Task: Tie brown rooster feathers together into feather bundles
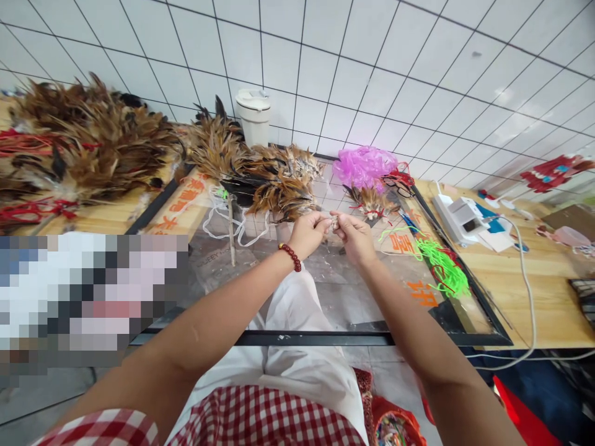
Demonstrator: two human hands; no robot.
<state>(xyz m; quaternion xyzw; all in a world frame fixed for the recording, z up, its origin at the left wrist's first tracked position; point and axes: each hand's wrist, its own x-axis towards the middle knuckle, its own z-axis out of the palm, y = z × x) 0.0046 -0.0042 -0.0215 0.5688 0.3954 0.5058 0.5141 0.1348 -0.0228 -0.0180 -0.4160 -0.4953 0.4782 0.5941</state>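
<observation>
My left hand [307, 235], with a dark red bead bracelet [290, 256] at its wrist, is closed in a pinch. Facing it, my right hand [356, 238] pinches too, and the fingertips nearly meet. Between them is a small pale piece [334, 223], too small to name and partly hidden by the fingers. Bundles of brown feathers [283, 193] lie just beyond my left hand. Past my right hand is a smaller feather bundle [372, 203] bound with red string. Both hands are above a glass tabletop [344, 297] with a black frame.
White cord [218, 232] and a thin stick [231, 232] lie left. Bright green cords [444, 266] lie right, near a white power strip [458, 217]. At the back are a white lidded cup [253, 118] and a pink plastic bag [365, 166]. More feathers [97, 136] are piled far left.
</observation>
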